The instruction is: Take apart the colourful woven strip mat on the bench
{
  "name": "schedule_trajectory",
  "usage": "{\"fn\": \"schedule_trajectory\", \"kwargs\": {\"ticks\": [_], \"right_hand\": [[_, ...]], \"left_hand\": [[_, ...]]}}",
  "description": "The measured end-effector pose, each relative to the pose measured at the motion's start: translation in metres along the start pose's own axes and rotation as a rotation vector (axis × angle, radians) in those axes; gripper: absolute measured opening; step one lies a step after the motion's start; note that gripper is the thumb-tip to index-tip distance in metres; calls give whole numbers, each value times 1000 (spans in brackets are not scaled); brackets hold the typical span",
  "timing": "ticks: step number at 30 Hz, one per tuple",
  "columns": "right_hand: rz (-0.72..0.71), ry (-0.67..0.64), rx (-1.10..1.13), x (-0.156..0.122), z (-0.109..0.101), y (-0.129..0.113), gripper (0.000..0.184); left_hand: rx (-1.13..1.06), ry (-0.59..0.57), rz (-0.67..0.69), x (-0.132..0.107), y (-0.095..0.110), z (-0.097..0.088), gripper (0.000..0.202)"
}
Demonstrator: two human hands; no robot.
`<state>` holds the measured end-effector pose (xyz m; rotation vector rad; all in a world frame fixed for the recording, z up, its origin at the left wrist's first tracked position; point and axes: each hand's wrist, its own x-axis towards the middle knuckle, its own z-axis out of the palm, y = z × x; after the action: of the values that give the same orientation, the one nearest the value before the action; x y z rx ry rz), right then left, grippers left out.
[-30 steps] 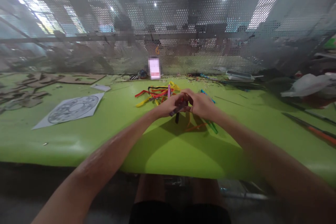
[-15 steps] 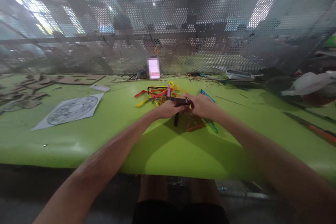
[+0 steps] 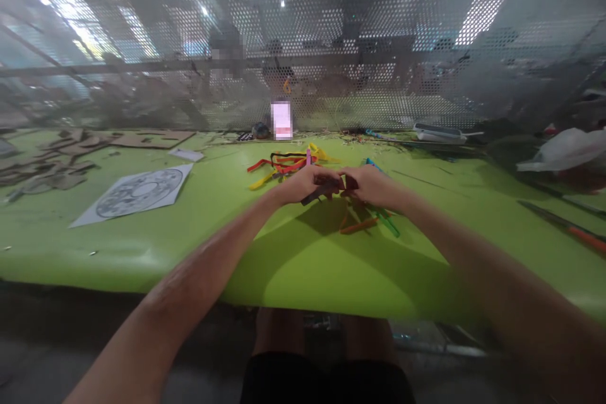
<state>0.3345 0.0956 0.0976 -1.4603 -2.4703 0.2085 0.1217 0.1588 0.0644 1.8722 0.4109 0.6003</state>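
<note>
Over the middle of the green table, my left hand (image 3: 303,183) is closed on a dark strip (image 3: 311,196), whose end sticks out below the fingers. Just to its right, my right hand (image 3: 369,183) has its fingers pinched together; whatever they hold is hidden. The fingertips of both hands nearly meet. Behind my left hand lie red strips (image 3: 258,165), yellow strips (image 3: 322,151) and an upright pink piece (image 3: 308,156). Under and beside my right hand are an orange strip (image 3: 358,226), a green strip (image 3: 391,225) and a blue strip (image 3: 376,165).
A sheet with a printed ring pattern (image 3: 113,199) rests on the left of the green table (image 3: 293,265). Cardboard scraps (image 3: 66,148) pile up behind it. A lit screen (image 3: 281,120) stands against the perforated metal panel (image 3: 326,82). A white plastic bag (image 3: 563,151) lies at right.
The dark strip between my hands has turned; its end that hung straight down now slants to the lower left. My fingertips have drawn slightly apart. The camera view has shifted a little.
</note>
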Motion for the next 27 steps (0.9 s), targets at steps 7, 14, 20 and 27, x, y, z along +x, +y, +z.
{"fn": "schedule_trajectory", "kwargs": {"ticks": [7,14,20,27], "right_hand": [[129,-31,149,-4,-8,-9,25],[119,-18,194,-2,-8,-7,21],[80,-73,443,-6,-10,-7,22],[68,-152,600,-6,-13,-3,21]], "left_hand": [[-70,55,-5,-5,16,3,30],[-173,230,-67,-2,11,12,34],[-220,282,-8,-1,12,17,45],[-193,250,-7,-8,25,13,43]]}}
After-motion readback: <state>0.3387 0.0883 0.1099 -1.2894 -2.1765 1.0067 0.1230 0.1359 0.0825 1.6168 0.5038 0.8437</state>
